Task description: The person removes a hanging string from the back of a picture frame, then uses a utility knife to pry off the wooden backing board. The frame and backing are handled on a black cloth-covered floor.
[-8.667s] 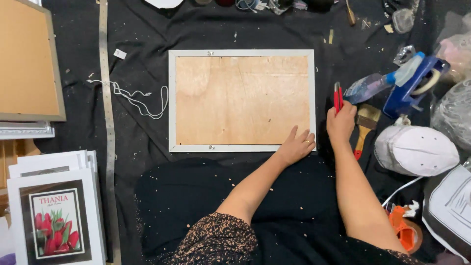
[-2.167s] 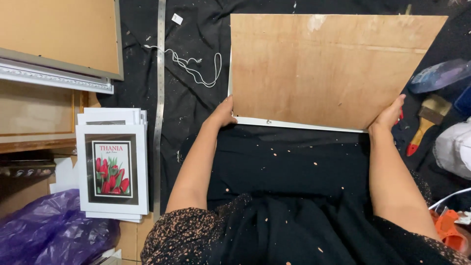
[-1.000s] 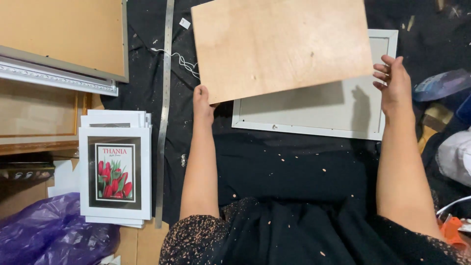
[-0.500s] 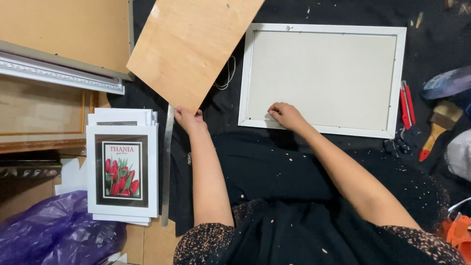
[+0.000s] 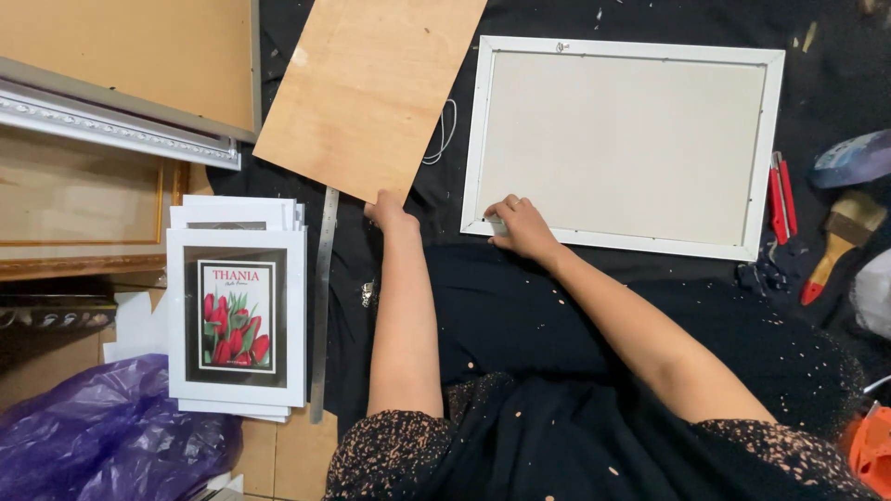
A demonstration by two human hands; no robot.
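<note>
My left hand [image 5: 391, 210] grips the near edge of a plywood backing board [image 5: 369, 88], which is held tilted over the black cloth to the left of a white picture frame [image 5: 624, 147]. The frame lies face down, showing a pale insert inside its rim. My right hand [image 5: 522, 224] rests on the frame's near left corner, fingers closed on a small pale piece there.
A steel ruler [image 5: 322, 306] lies along the cloth's left edge. A stack of white matted prints [image 5: 237, 315] with a red tulip picture sits left of it. Red pliers [image 5: 780, 197] and a paintbrush [image 5: 838, 241] lie right of the frame. Larger frames [image 5: 121, 102] lean at top left.
The plywood board was lifted out of the white frame and swung away to the left in my left hand. My right hand came down onto the frame's near left corner.
</note>
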